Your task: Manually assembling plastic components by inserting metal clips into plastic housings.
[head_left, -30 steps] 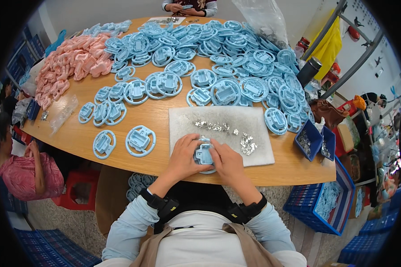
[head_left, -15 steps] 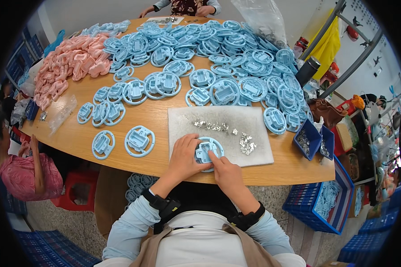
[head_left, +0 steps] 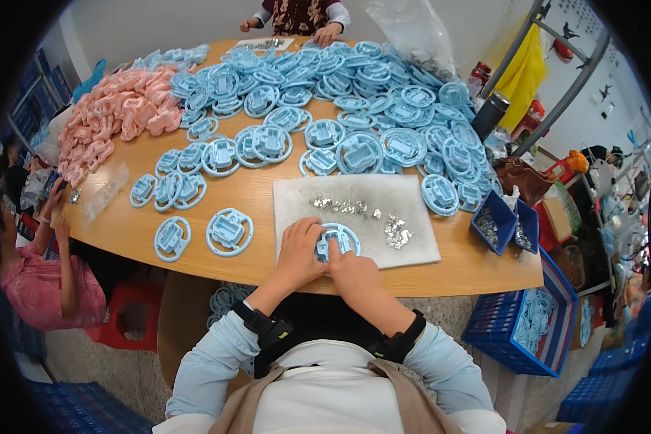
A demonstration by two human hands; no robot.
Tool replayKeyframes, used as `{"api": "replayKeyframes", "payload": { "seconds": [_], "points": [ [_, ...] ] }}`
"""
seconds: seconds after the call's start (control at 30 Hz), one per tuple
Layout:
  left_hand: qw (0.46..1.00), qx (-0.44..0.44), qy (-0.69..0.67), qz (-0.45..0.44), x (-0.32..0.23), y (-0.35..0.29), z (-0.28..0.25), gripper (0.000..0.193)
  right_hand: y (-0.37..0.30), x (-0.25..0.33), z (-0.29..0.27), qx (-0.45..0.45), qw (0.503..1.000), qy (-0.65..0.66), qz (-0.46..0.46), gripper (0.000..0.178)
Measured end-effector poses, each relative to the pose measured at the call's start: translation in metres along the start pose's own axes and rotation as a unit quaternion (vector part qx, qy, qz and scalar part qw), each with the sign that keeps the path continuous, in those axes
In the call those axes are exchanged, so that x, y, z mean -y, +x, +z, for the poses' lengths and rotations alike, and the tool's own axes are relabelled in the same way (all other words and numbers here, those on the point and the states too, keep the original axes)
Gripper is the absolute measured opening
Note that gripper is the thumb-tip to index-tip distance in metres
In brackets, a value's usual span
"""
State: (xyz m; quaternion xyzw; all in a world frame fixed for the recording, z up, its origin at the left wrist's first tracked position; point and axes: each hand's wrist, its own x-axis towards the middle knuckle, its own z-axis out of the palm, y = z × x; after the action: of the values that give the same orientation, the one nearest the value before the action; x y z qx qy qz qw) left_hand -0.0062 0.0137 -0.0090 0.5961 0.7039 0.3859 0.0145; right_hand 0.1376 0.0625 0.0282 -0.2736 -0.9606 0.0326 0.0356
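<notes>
A light-blue round plastic part [head_left: 347, 237], shaped like a toy steering wheel, lies on the near edge of a white foam mat [head_left: 412, 249]. My left hand [head_left: 301, 249] is closed on its left side, fingers curled round the rim. From the near side my right hand [head_left: 354, 276] grips the part, its index finger pressed onto the middle and its other fingers bent; whether a small piece sits under that fingertip is hidden. Farther up the mat lie a strip of small shiny metal pieces [head_left: 338, 206] and a rounder heap of them [head_left: 396, 233].
A big pile of blue parts [head_left: 405, 108] covers the table's far side, beside pink parts [head_left: 130, 101]. Two loose parts [head_left: 229, 231] lie left of the mat. Dark-blue bins [head_left: 493, 223] stand right; a blue crate [head_left: 513, 325] is below. Co-workers sit across and at left.
My right hand has shifted slightly left, its index finger now more upright on the blue part. The view has moved a little. The co-worker at left has raised their hands.
</notes>
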Motion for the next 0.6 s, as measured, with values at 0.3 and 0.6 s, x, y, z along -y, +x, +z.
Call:
{"api": "replayKeyframes", "payload": {
  "seconds": [0.3, 0.6],
  "points": [
    [0.984, -0.041, -0.171, 0.022, -0.028, -0.014, -0.016, 0.075, -0.003, -0.051, 0.009, -0.124, 0.814, 0.555, 0.123, 0.021],
    [0.729, 0.228, -0.539, -0.354, -0.013, -0.009, -0.045, 0.037, -0.010, -0.040, -0.002, -0.132, 0.769, 0.619, 0.092, 0.019]
  ]
}}
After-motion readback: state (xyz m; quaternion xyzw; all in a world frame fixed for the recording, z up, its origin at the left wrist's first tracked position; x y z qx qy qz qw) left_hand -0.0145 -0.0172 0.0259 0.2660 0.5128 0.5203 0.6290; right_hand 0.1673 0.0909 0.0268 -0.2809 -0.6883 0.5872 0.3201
